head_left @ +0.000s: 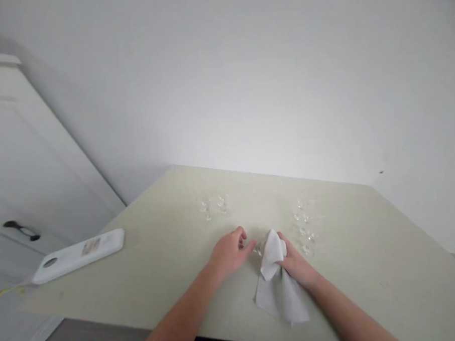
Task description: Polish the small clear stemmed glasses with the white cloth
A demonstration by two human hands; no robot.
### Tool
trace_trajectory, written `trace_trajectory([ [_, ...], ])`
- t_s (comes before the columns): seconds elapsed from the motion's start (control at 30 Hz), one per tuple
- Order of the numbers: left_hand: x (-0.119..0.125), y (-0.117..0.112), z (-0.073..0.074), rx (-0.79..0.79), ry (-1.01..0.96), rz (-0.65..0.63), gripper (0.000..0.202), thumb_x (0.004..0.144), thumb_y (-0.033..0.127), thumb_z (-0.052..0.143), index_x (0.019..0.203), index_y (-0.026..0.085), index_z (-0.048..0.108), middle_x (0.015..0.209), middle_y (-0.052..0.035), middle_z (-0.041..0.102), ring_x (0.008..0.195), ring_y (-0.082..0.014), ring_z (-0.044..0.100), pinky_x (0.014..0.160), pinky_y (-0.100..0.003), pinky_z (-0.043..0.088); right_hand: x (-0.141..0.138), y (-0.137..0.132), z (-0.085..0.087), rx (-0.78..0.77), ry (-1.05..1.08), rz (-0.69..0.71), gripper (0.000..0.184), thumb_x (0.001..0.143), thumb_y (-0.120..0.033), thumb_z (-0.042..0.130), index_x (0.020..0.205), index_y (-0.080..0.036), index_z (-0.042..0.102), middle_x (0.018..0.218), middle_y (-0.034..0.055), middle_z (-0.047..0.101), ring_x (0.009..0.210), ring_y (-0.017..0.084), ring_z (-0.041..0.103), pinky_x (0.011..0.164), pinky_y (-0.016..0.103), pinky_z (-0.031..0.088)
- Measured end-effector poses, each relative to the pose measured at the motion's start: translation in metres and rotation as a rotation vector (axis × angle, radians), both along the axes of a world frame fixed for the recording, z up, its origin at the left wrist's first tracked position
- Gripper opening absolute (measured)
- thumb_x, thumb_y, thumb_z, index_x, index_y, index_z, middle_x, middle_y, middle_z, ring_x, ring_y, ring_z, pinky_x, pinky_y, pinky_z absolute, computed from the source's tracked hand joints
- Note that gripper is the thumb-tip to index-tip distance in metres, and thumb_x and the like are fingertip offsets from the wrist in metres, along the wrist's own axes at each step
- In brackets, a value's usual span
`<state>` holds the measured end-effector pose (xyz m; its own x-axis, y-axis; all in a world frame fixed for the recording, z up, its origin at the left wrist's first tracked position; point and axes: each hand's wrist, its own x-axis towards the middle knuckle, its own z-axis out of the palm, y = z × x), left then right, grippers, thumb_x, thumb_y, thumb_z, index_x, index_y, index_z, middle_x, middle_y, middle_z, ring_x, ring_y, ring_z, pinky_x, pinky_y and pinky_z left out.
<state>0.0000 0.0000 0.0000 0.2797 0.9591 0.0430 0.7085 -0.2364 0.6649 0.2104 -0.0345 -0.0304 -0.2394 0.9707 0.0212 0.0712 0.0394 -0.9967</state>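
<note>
Nearest the camera, two bare forearms come up over the near edge of the pale table (171, 253). The right hand (297, 264) has a white cloth (278, 284) bunched in its fingers, the upper part wadded up over the thumb side and the loose tail hanging down onto the tabletop. Just left of that, the left hand (229, 253) is curled in, fingers narrow and pinched around a small clear glass (258, 248) that sits between the two hands, touching the cloth. The glass is hard to make out, so exactly how it is gripped I cannot tell.

By the look of it, this is the wiping step: one glass steadied, cloth pressed to it. The next move would seem to call for a firm but gentle hold with the left hand while the cloth works round the thin glass, which could slip or tip.

Further out on the right, a cluster of clear glasses (305, 222) stands near the right hand. Far left of centre, another pair of glasses (212, 204) stands well apart from those. Off at the left edge of the table lies a white board (80, 254), and beyond it a white cabinet (27, 164) with a dark handle (21, 230).
</note>
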Motion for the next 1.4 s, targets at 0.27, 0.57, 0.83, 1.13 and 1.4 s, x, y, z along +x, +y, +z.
trace_trajectory([
  [0.27,0.0,0.001,-0.004,0.02,0.003,-0.003,0.031,0.083,0.052,0.049,0.087,0.022,0.055,0.073,-0.0013,0.061,0.065,-0.0157,0.055,0.061,-0.026,0.036,-0.002,-0.001,0.003,-0.004,0.004,0.003,0.042,0.07,-0.038,0.073,0.1,-0.022,0.048,0.085,-0.002,0.055,0.078,0.016,0.052,0.07,0.028,0.043],
  [0.57,-0.002,0.003,-0.008,0.044,0.016,-0.028,0.034,0.084,0.055,0.047,0.088,0.022,0.054,0.075,-0.0019,0.062,0.066,-0.0156,0.056,0.06,-0.025,0.036,-0.001,-0.002,0.004,-0.008,0.0,-0.002,0.039,0.071,-0.035,0.072,0.099,-0.022,0.047,0.083,-0.0025,0.052,0.078,0.016,0.051,0.072,0.028,0.043],
  [0.83,-0.002,0.002,-0.006,0.038,0.016,-0.025,0.033,0.084,0.054,0.048,0.088,0.022,0.055,0.075,-0.0018,0.062,0.065,-0.0156,0.056,0.059,-0.025,0.035,-0.001,-0.002,0.006,-0.012,-0.021,-0.007,0.037,0.072,-0.034,0.071,0.098,-0.022,0.046,0.083,-0.0026,0.05,0.078,0.016,0.049,0.071,0.027,0.042],
  [1.13,-0.001,0.001,-0.004,0.018,-0.01,-0.001,0.031,0.083,0.052,0.051,0.086,0.021,0.055,0.076,-0.0024,0.062,0.067,-0.0164,0.056,0.062,-0.026,0.036,-0.001,-0.001,0.003,-0.009,-0.003,0.01,0.038,0.071,-0.03,0.072,0.099,-0.022,0.047,0.083,-0.0031,0.051,0.077,0.015,0.048,0.068,0.026,0.04],
  [1.4,-0.002,0.004,-0.013,0.078,-0.029,-0.011,0.033,0.082,0.054,0.051,0.085,0.022,0.055,0.074,-0.002,0.061,0.064,-0.0162,0.055,0.058,-0.026,0.033,-0.001,-0.002,0.005,-0.015,0.011,0.007,0.039,0.071,-0.031,0.072,0.099,-0.021,0.047,0.083,-0.0029,0.051,0.076,0.015,0.049,0.068,0.026,0.04],
])
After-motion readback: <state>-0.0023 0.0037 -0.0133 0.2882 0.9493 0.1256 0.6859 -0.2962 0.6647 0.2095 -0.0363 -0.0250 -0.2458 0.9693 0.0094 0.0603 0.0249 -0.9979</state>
